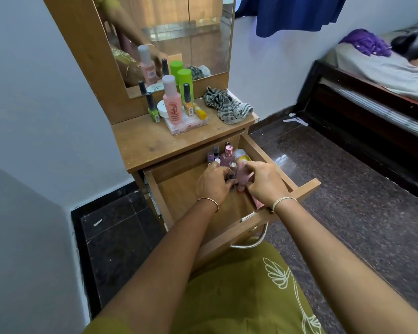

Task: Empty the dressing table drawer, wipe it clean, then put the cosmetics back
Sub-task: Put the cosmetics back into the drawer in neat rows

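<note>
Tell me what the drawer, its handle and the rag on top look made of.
The drawer looks like wood-grain laminate board, matte: printed grain, flat edges. The handle looks like polished metal: a pale, shiny curved bar, though plastic plating is possible. The rag is soft woven cloth, striped grey and white, crumpled into folds.

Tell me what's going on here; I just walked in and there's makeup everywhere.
A person is working in the open drawer of the dressing table. Both hands, left hand and right hand, are gathering small cosmetics at its right side. Several bottles already stand on the tabletop beside a striped cloth. Whether they're emptying or refilling isn't clear.
</note>
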Motion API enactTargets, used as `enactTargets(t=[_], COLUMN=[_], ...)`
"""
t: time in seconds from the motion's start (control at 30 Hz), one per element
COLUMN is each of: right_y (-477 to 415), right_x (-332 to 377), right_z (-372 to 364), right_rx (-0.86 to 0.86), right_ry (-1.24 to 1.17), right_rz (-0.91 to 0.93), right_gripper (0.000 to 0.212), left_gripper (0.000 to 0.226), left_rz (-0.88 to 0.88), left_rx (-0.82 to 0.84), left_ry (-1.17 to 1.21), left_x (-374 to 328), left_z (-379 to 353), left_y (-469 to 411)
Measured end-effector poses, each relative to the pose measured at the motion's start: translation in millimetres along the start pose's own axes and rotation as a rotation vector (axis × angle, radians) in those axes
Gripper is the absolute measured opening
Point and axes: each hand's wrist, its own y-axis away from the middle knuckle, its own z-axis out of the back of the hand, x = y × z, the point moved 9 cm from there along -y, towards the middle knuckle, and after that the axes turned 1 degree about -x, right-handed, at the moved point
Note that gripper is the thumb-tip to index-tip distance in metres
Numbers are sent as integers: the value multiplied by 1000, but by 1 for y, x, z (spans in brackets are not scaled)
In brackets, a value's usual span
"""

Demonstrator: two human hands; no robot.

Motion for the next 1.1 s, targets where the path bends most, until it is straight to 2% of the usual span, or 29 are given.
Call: enactTargets(t=[0.17, 0.4, 0.6, 0.77, 0.93, 1.1], right_y=[-1, 1, 2, -8, -35, -70], right_x=[-7, -7, 3, 37, 91, 151], right_z=[4, 6, 20, 32, 41, 43], right_rx=[-44, -21, -122, -203, -223, -220], right_ry=[-52, -134, -187, -199, -232, -120], right_rz=[-21, -54, -37, 25, 124, 258], right_gripper=[13, 17, 19, 15, 27, 49], left_gripper=[26, 31, 17, 15, 21, 35], left_rz=[-16, -44, -69, -24, 10, 124], left_rx=[-8, -33, -138, -277, -473, -545], left_ry=[-20, 16, 48, 154, 182, 206], left_x=[-1, -2, -1, 10, 33, 73], left_z=[-1, 8, 44, 99, 159, 201], left_y=[0, 4, 5, 3, -11, -39])
